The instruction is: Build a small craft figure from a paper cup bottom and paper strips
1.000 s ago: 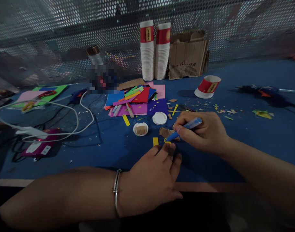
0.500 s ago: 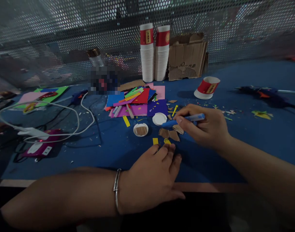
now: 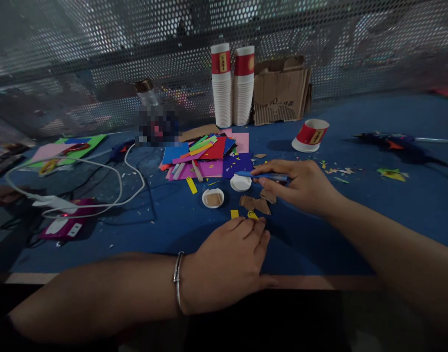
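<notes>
My right hand [image 3: 297, 183] grips a blue pen [image 3: 270, 177], held almost level, its left end over the far edge of a small white disc [image 3: 240, 183]. Flat on the blue table lies my left hand [image 3: 235, 259], fingers stretched out, with a silver bangle at the wrist. Just beyond its fingertips are a yellow paper piece with dark marks [image 3: 252, 214] and a plain yellow square [image 3: 235, 213]. A white cup base with cardboard in it [image 3: 212, 198] sits to the left of the disc. Torn cardboard bits [image 3: 255, 204] lie between my hands.
Coloured paper [image 3: 205, 159] is piled behind the discs. Two stacks of paper cups [image 3: 222, 100] and a cardboard box [image 3: 280, 95] stand against the mesh. At right are a cut cup [image 3: 312, 134] and a glue gun [image 3: 396, 143]; at left, a purple power strip [image 3: 68, 222] with cables.
My right hand has shifted slightly left, and the pen has swung to point further away, its end moving from the disc's right side to its far edge. My left hand stays nearly in place.
</notes>
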A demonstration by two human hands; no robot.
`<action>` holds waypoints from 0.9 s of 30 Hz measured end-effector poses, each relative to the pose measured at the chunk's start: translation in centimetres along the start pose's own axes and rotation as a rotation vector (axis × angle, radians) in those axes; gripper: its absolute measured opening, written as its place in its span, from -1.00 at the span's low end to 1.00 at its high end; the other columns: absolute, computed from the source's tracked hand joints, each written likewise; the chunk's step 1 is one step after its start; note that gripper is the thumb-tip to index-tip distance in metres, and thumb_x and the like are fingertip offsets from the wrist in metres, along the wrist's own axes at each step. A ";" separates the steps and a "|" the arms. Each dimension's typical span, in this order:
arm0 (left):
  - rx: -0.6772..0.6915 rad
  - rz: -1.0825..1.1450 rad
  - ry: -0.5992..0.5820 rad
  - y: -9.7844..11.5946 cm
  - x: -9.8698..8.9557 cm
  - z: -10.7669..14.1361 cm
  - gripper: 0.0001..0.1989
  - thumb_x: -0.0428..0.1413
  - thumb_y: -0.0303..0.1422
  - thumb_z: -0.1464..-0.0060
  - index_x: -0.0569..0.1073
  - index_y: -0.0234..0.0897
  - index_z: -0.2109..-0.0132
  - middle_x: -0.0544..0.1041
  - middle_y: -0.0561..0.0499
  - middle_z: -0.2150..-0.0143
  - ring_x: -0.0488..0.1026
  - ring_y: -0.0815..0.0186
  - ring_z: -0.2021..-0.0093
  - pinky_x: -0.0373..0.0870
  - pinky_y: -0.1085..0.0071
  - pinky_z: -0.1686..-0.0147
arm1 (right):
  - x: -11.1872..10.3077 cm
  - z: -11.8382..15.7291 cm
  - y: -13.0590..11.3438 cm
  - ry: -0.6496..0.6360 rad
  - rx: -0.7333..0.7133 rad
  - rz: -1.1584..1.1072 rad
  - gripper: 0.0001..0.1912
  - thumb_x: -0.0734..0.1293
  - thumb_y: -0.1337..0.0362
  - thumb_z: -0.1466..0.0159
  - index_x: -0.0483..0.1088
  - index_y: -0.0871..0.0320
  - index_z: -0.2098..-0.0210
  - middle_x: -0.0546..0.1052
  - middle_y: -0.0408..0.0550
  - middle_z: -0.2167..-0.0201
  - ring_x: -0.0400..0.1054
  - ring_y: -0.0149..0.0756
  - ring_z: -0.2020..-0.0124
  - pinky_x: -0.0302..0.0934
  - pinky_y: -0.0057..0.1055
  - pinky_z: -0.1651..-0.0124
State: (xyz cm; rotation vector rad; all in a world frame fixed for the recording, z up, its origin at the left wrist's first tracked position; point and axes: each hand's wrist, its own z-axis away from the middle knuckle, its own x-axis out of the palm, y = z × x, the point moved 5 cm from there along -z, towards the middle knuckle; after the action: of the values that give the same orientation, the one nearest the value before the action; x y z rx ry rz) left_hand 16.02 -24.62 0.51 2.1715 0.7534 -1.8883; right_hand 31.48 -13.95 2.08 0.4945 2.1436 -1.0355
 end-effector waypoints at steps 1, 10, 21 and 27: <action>-0.002 0.001 -0.002 0.0 0.0 0.0 -0.30 0.00 0.09 -0.35 0.53 -0.51 -0.20 0.58 -0.29 -0.23 0.54 0.07 -0.17 0.39 0.24 -0.17 | 0.0 0.0 0.2 0.002 0.016 -0.002 -0.72 0.33 0.22 -0.36 0.62 0.14 0.04 0.71 0.01 0.14 0.61 -0.14 0.21 0.40 -0.34 0.29; 0.071 -0.002 0.065 0.1 -0.5 0.1 -0.44 0.05 -0.03 -0.39 0.58 -0.49 -0.12 0.62 -0.26 -0.17 0.56 0.09 -0.13 0.41 0.23 -0.13 | 1.0 -0.3 1.4 -0.178 0.032 0.076 -0.74 0.35 0.31 -0.25 0.63 0.12 0.11 0.71 -0.08 0.27 0.57 -0.29 0.34 0.39 -0.40 0.28; 0.225 0.130 0.090 0.3 -1.4 0.1 -0.79 0.05 -0.39 -0.40 0.58 -0.37 0.05 0.62 -0.14 0.16 0.49 0.23 0.20 0.38 0.27 0.25 | 1.0 -0.2 1.0 -0.103 -0.086 0.189 -0.76 0.31 0.26 -0.33 0.60 0.11 0.11 0.69 0.02 0.18 0.54 -0.23 0.31 0.37 -0.33 0.28; -0.209 0.132 -0.124 -5.4 -0.9 -0.3 -0.81 0.18 -0.31 -0.31 0.54 -0.35 0.04 0.53 -0.14 0.09 0.44 0.09 0.08 0.41 0.16 0.14 | 1.0 0.0 0.5 -0.082 -0.137 0.191 -0.74 0.27 0.22 -0.38 0.59 0.14 0.10 0.67 0.10 0.17 0.55 -0.12 0.25 0.38 -0.21 0.21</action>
State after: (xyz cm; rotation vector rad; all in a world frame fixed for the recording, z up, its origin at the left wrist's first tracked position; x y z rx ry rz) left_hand 13.68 -20.14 2.52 1.9111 0.7286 -1.7730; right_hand 31.09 -13.63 1.07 0.5680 2.0339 -0.7847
